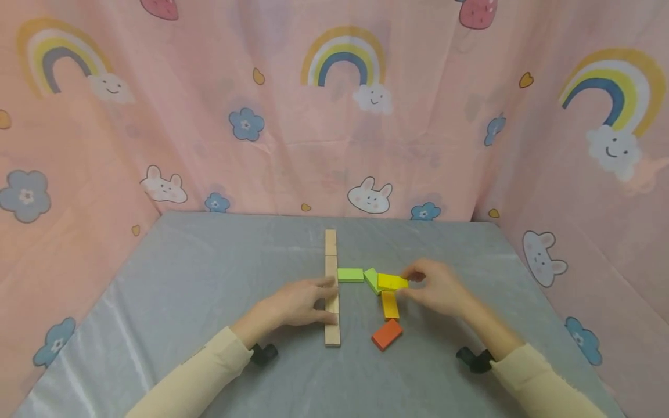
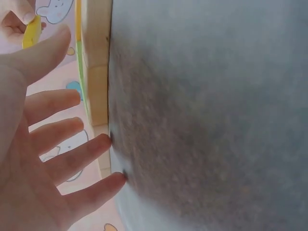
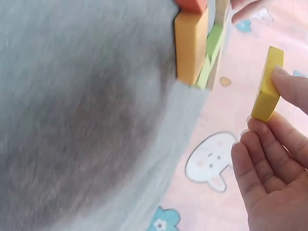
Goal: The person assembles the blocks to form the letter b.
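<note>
My right hand (image 1: 436,287) pinches a yellow block (image 1: 391,283) by its end, between thumb and fingertips. In the right wrist view the yellow block (image 3: 268,86) hangs above the cloth, apart from the other blocks. My left hand (image 1: 298,302) lies beside a straight row of plain wooden blocks (image 1: 331,267), its spread, fairly straight fingers at the row's side. Two light green blocks run rightward from the row: one straight (image 1: 350,275), one slanted (image 1: 371,280). An amber block (image 1: 389,305) lies just below the held one, and an orange-red block (image 1: 387,335) is angled nearest me.
Grey cloth (image 1: 219,261) covers the table. Pink patterned curtains (image 1: 292,157) stand behind it and along both sides. A dark wrist-camera mount shows under each sleeve, left (image 1: 263,354) and right (image 1: 474,360).
</note>
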